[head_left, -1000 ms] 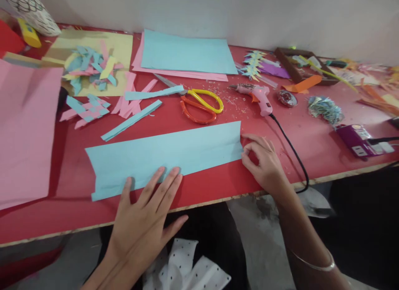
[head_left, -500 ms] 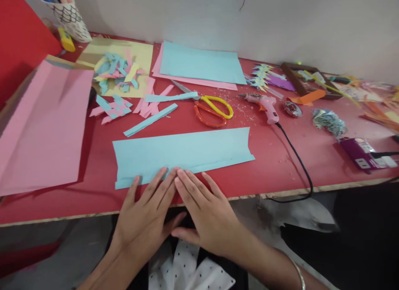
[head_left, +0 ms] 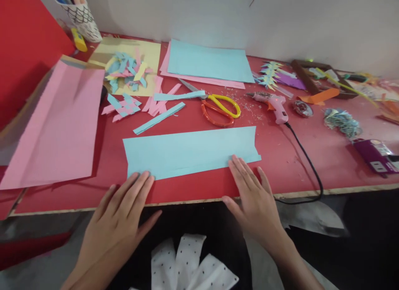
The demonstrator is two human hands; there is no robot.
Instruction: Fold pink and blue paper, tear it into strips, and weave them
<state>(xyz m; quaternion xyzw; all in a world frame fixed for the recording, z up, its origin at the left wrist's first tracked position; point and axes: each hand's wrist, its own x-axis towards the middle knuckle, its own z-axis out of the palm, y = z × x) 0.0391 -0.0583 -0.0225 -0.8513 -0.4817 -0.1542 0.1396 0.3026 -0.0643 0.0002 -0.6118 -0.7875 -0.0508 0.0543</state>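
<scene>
A light blue sheet of paper (head_left: 190,150) lies on the red table, its near edge folded over in a narrow strip. My left hand (head_left: 121,211) rests flat with its fingertips on the fold near the left end. Toward the right end, my right hand (head_left: 252,194) presses its outstretched fingertips on the same folded edge. Both hands are open, thumbs apart from the fingers. Just beyond the sheet are scissors (head_left: 220,107) with yellow and red handles, and a folded blue paper strip (head_left: 159,118). Another blue strip (head_left: 179,96) lies across the scissors' blades.
A pink glue gun (head_left: 271,105) with a black cord lies right of the scissors. Pink paper (head_left: 62,132) stands at left. Blue and pink sheets (head_left: 212,63) lie at the back, near woven paper pieces (head_left: 123,107). A purple box (head_left: 375,154) sits far right.
My hands have slid apart along the folded edge, from touching near its middle to opposite ends. The fold looks pressed flatter. The view has shifted slightly left.
</scene>
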